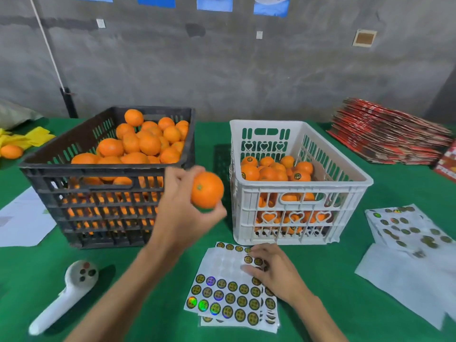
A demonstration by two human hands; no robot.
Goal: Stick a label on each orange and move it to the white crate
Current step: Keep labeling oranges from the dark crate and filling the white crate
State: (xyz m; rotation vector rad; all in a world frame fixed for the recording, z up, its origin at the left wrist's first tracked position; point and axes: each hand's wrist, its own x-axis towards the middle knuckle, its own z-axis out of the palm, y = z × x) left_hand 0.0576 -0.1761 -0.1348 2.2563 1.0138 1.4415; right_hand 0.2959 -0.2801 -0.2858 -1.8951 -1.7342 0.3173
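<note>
My left hand (pixel 180 206) holds an orange (pixel 207 190) in the air between the two crates, its green stem end facing me and no label visible on it. My right hand (pixel 274 270) rests with fingers bent on a sheet of round gold labels (pixel 230 296) lying on the green table in front of the white crate (pixel 296 218); whether a label is pinched is hidden. The white crate holds several labelled oranges (pixel 274 170). The black crate (pixel 98 206) at left is heaped with unlabelled oranges (pixel 138 144).
A white handheld device (pixel 66 292) lies at the front left. More label sheets (pixel 407 228) and white backing paper (pixel 409 280) lie at right. Flattened red cartons (pixel 389 134) are stacked at back right. A lone orange (pixel 11 151) sits far left by yellow paper.
</note>
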